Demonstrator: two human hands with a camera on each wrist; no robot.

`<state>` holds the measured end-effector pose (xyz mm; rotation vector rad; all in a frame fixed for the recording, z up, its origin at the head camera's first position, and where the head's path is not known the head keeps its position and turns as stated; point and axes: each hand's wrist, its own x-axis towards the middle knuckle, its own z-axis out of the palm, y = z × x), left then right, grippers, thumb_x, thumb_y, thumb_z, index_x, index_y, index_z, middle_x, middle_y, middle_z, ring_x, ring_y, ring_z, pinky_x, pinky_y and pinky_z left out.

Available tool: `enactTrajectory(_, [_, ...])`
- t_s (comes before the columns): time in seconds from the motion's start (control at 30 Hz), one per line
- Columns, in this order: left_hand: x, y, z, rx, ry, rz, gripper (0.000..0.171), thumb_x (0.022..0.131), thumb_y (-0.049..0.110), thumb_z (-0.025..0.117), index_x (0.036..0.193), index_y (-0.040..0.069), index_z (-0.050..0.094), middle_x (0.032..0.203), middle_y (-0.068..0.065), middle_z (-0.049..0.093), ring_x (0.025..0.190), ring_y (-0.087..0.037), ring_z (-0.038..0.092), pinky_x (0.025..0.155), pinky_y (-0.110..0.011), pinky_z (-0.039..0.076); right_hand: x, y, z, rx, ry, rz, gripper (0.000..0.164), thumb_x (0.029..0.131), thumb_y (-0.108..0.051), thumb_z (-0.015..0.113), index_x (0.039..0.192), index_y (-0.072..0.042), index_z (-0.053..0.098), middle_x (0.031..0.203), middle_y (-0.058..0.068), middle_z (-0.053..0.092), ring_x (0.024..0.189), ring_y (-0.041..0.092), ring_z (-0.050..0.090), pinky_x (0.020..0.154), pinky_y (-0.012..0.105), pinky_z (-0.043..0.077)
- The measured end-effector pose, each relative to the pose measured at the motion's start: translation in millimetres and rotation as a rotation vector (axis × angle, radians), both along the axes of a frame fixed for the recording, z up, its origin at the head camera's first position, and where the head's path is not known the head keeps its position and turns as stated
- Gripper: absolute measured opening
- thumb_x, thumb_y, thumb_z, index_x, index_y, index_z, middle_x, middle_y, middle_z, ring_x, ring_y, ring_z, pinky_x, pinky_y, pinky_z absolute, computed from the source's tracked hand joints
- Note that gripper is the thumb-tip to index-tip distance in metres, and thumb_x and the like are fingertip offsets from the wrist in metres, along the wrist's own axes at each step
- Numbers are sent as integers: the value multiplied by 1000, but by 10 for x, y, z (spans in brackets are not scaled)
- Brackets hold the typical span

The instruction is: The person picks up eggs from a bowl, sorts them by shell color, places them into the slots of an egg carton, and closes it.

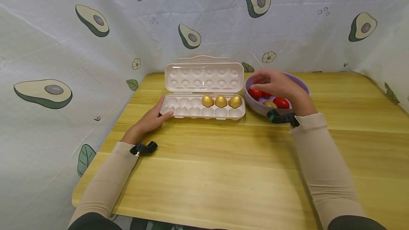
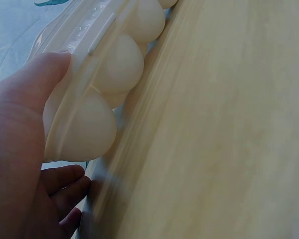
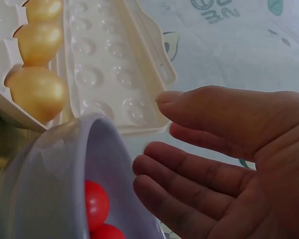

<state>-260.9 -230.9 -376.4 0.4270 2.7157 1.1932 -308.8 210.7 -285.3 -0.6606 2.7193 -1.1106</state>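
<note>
A pale plastic egg carton (image 1: 185,116) lies with its lid (image 1: 204,77) raised at the back. Three golden eggs (image 1: 221,101) sit side by side in the right part of its back row. My left hand (image 1: 150,120) holds the carton's left end, the thumb over the front rim and the other fingers around the end. My right hand (image 1: 271,82) hovers over the purple bowl (image 1: 255,108), its fingers slightly bent and apart from the thumb, with nothing between them. Inside the bowl are red eggs (image 1: 281,103) and a golden egg (image 1: 270,104), partly hidden by the hand.
The wooden table (image 1: 204,166) carries the carton and bowl near its back edge, the bowl right beside the carton's right end. Behind them hangs a white cloth (image 1: 217,17) printed with avocados, which also runs along the left side.
</note>
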Motion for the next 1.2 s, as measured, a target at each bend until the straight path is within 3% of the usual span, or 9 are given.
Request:
enactTrajectory(0.13, [102,73,149,5,-10,-10,80,91,45,47,144,21,-8,151,-3,0,136,-18,4,109,-42,9,4,91,21,49,22,18,48,84,-36,62,122,-9,52,115,10,58,98,28,56,83,43,47])
enactTrajectory(0.27, [136,89,187,-9,-11,-11,79,92,44,46,144,19,-8,151,-4,-1,136,-18,4,109,-42,10,4,171,30,112,41,13,46,84,-37,62,120,-9,56,114,8,59,98,24,55,87,43,44])
enactTrajectory(0.37, [102,60,141,-2,-13,-15,79,92,44,46,144,21,-9,150,-2,-2,136,-19,3,109,-44,9,5,222,30,117,5,23,44,84,-36,63,119,-9,57,112,7,60,97,24,56,86,42,45])
enactTrajectory(0.63, [-63,-54,-113,-15,11,16,79,85,59,45,139,40,-9,148,14,-2,135,-10,4,109,-40,10,28,319,21,149,-112,12,45,82,-32,66,119,-8,58,111,6,60,99,22,53,84,41,46])
enactTrajectory(0.9, [-59,-52,-119,-14,11,23,77,85,60,45,137,45,-9,147,17,-1,134,-6,5,109,-38,11,63,354,22,155,-200,-11,46,80,-33,68,115,-5,60,108,9,61,95,26,52,78,39,49])
enactTrajectory(1.2, [-69,-48,-123,-15,16,14,79,86,58,45,140,39,-9,148,13,-2,135,-10,4,109,-40,10,48,381,-7,218,-238,-34,47,79,-35,68,114,-4,61,103,10,62,92,26,52,75,39,49])
